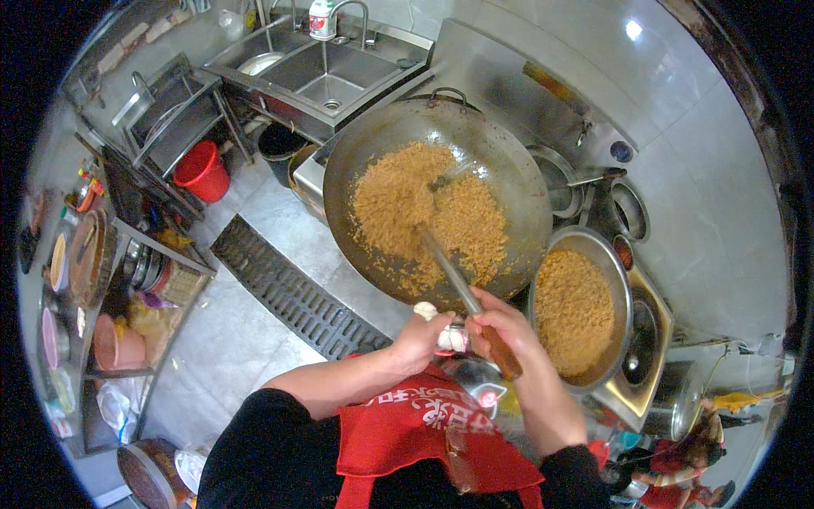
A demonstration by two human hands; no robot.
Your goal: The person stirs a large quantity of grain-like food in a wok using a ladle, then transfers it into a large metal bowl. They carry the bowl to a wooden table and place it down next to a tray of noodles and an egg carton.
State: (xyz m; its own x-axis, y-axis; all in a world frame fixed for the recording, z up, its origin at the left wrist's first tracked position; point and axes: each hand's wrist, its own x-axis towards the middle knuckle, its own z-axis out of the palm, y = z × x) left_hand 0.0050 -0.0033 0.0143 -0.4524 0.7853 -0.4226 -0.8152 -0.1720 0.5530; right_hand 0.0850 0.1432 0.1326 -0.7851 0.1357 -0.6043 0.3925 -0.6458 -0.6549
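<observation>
A large round wok [509, 146] stands before me, with crumbly orange-brown food [394, 197] spread over its bottom. My right hand [509, 324] is closed around the wooden handle of a long metal-shafted tool [451, 270]; the tool's far end is buried in the food. At the wok's near rim, my left hand [423, 337] is closed on a whitish cloth [451, 338], which also shows above the fingers. To the right of the wok, a steel basin [626, 318] holds more of the same crumbly food [572, 312].
A steel sink [337, 76] with a white bottle [322, 20] lies beyond the wok. A red bucket [202, 172] stands on the floor at the left, near a slotted drain grate [299, 292]. Shelves with bowls line the far left. Burners [642, 343] sit at the right.
</observation>
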